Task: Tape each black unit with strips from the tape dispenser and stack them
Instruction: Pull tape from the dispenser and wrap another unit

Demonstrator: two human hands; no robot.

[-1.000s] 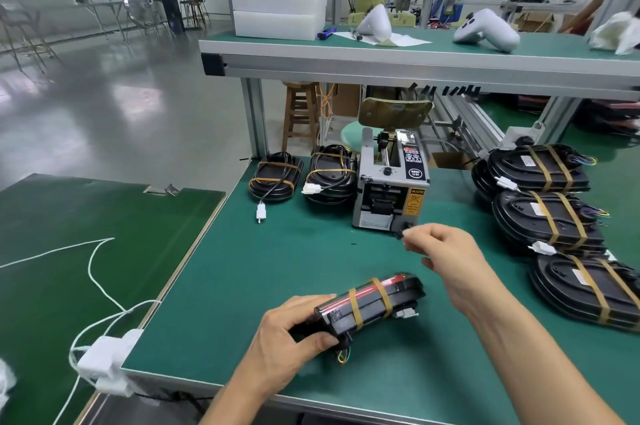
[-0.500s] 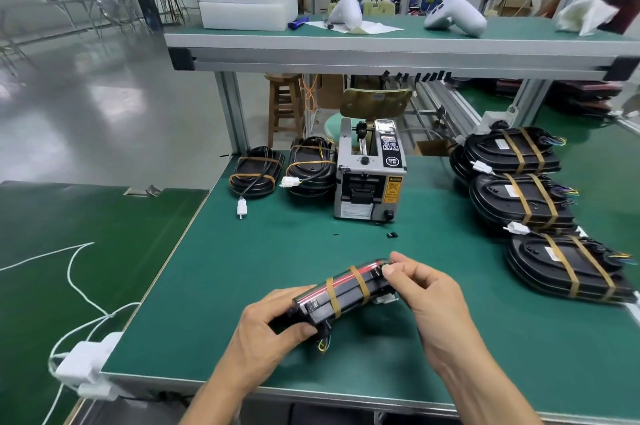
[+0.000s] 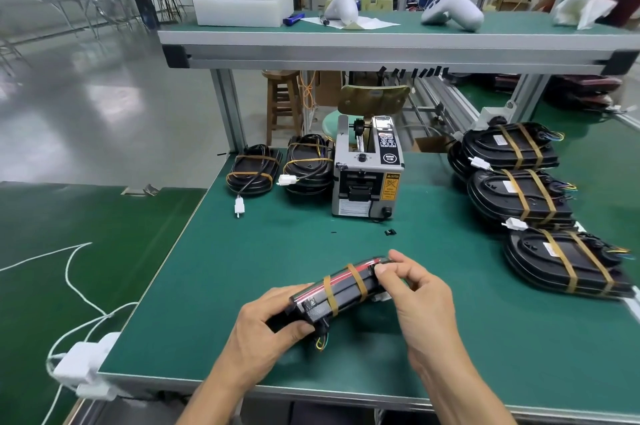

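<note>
The black unit [image 3: 341, 293] is near the front of the green table [image 3: 214, 268], held on its edge. It already has two brown tape strips [image 3: 358, 282] around it. The left hand [image 3: 266, 327] grips its near end, and the right hand [image 3: 412, 289] pinches the far end. It looks almost ready to stack. At 2 o'clock sit taped units [image 3: 519, 197] in piles. At 12 o'clock stands the tape dispenser [image 3: 367, 178]. At 11 o'clock lie two more units [image 3: 277, 170], each with tape across it. Nothing blocks the way
</note>
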